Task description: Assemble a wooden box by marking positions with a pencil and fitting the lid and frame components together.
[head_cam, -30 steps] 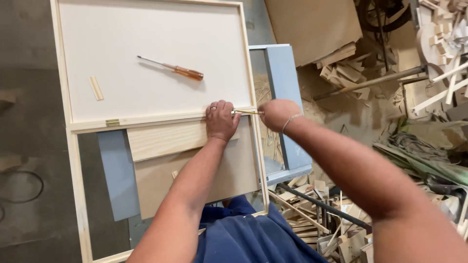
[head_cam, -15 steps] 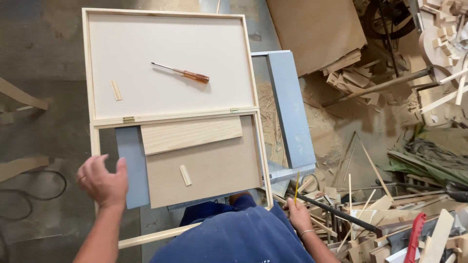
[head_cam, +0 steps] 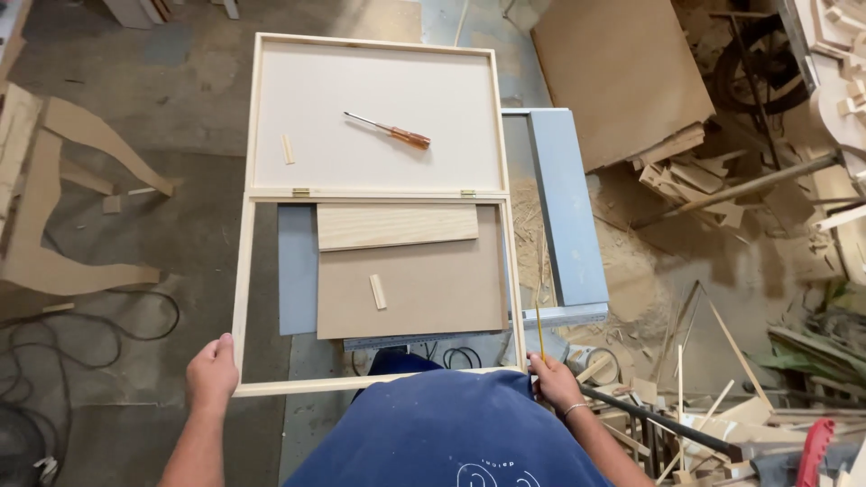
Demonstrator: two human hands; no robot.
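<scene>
Both hands have left the hinge line and dropped to the lower frame: the left hand now curls around the open wooden frame at its lower-left corner, while the right hand apparently pinches the lower-right corner.

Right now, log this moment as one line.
left hand: grips wooden frame corner | right hand: at other corner | screwdriver: lying on panel

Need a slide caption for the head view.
Both hands, left and right, grip the open wooden frame; screwdriver lies on hinged panel.
</scene>
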